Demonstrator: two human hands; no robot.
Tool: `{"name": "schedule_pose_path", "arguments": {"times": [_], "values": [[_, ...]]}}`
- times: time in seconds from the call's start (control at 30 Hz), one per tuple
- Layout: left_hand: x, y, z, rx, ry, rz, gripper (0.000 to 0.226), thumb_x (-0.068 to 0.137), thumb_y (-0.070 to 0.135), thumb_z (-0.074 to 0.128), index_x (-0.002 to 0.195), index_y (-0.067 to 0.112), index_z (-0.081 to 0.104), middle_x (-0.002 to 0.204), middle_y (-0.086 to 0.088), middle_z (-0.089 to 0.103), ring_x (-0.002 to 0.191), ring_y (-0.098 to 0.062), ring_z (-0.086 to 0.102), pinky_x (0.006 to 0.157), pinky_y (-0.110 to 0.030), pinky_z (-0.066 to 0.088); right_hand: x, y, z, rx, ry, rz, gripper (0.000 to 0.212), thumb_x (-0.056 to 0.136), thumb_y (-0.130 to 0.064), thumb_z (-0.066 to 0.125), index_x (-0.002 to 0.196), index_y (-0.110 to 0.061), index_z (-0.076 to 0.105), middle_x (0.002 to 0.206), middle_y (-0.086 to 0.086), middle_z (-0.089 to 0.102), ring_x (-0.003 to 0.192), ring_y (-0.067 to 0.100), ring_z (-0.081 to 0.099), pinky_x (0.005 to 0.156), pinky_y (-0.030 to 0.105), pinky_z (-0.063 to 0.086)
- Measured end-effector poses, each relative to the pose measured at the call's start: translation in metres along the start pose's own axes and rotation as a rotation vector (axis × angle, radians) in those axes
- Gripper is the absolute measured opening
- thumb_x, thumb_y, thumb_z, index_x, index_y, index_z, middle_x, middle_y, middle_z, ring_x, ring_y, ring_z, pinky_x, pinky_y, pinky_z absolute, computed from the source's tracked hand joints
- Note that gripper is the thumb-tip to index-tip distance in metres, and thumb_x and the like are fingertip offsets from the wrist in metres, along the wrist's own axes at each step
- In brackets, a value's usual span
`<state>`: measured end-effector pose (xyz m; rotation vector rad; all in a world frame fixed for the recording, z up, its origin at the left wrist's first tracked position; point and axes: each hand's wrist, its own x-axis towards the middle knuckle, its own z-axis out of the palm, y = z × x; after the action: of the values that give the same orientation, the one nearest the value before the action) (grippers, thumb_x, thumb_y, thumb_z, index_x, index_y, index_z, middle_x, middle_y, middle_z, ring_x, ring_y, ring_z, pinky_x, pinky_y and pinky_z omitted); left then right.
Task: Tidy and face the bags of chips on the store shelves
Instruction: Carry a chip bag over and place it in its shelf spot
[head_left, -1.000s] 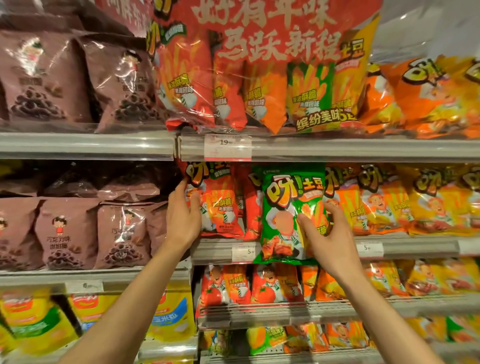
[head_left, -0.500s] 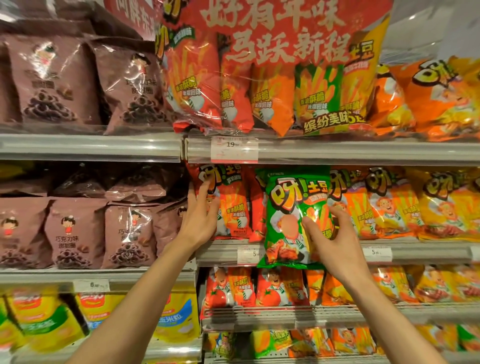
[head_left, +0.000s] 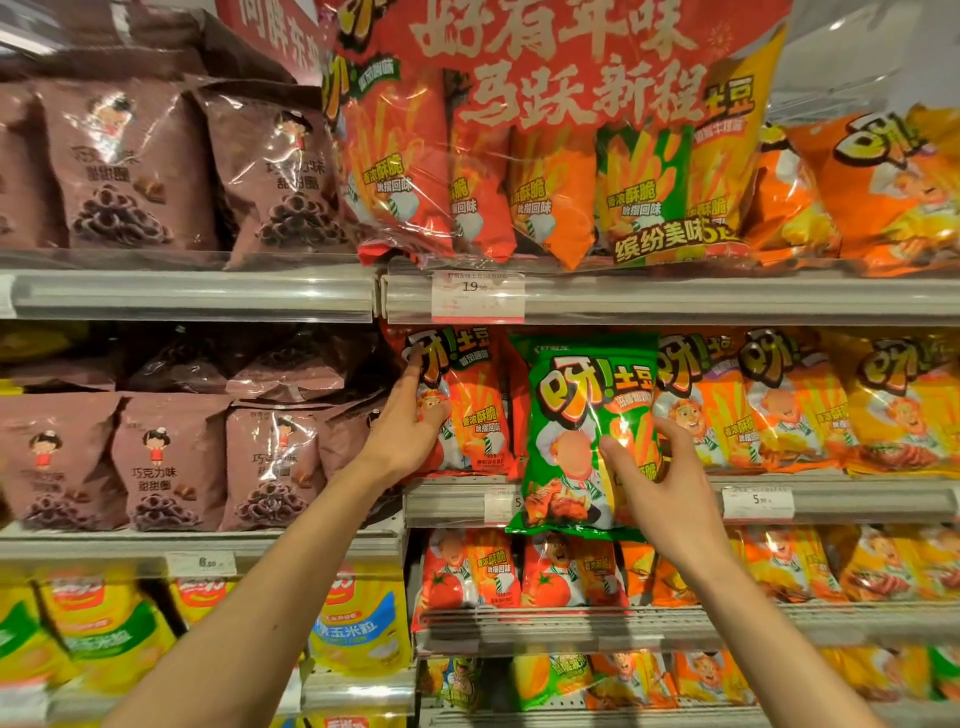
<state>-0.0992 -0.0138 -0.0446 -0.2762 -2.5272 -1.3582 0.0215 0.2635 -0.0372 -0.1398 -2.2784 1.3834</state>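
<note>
A green chip bag (head_left: 584, 415) stands upright on the middle shelf (head_left: 857, 501), its lower edge hanging over the shelf front. My right hand (head_left: 657, 486) grips its lower right side, thumb on the front. To its left stands a red chip bag (head_left: 475, 410), facing forward. My left hand (head_left: 410, 428) lies on that red bag's left edge, fingers spread over its front. Orange and yellow chip bags (head_left: 779, 405) fill the row to the right.
Brown chocolate-ring snack bags (head_left: 166, 462) fill the left shelves. A large red multi-pack (head_left: 545, 156) sits on the top shelf above a price tag (head_left: 477, 296). Tomato-print bags (head_left: 519, 569) line the shelf below, yellow bags (head_left: 358, 618) at lower left.
My left hand has slid from the shelf divider onto the red bag's front. My right hand keeps hold of the green bag, which stays in about the same place.
</note>
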Motion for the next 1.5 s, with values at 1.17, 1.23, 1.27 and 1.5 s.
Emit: {"name": "schedule_pose_path", "arguments": {"times": [1.17,1.23,1.27,1.5], "values": [[-0.214,0.103,0.197,-0.481,-0.050,-0.136,0.045,0.092,0.008,0.063,0.131,0.027,0.053,0.114,0.017,0.063,0.093,0.016,0.060,0.077,-0.008,0.046,-0.098,0.134,-0.099,0.193,-0.144,0.298,0.064,0.082,-0.060,0.066,0.135,-0.027,0.054,0.131,-0.006,0.060,0.124,0.012,0.054,0.103,0.030,0.042],[-0.223,0.130,0.233,-0.478,-0.034,-0.131,0.044,0.092,0.000,0.061,0.129,0.021,0.054,0.101,0.018,0.060,0.085,0.018,0.058,0.071,-0.002,0.041,-0.095,0.153,-0.137,0.232,-0.140,0.318,0.062,0.085,-0.053,0.067,0.137,-0.022,0.053,0.130,-0.006,0.059,0.123,0.012,0.054,0.097,0.024,0.040],[-0.227,0.146,0.252,-0.484,-0.051,-0.144,0.043,0.092,0.000,0.061,0.129,0.022,0.054,0.100,0.017,0.060,0.085,0.018,0.058,0.071,-0.003,0.042,-0.092,0.163,-0.158,0.252,-0.130,0.328,0.062,0.086,-0.049,0.068,0.138,-0.021,0.052,0.129,-0.006,0.057,0.121,0.011,0.053,0.094,0.022,0.038],[-0.226,0.244,0.379,-0.626,-0.194,-0.185,0.045,0.093,0.005,0.066,0.131,0.024,0.055,0.116,0.014,0.068,0.099,0.004,0.066,0.078,-0.016,0.055,-0.065,0.228,-0.302,0.301,-0.057,0.370,0.053,0.085,-0.046,0.073,0.123,-0.013,0.057,0.123,0.002,0.061,0.090,-0.003,0.058,0.067,0.000,0.043]]}}
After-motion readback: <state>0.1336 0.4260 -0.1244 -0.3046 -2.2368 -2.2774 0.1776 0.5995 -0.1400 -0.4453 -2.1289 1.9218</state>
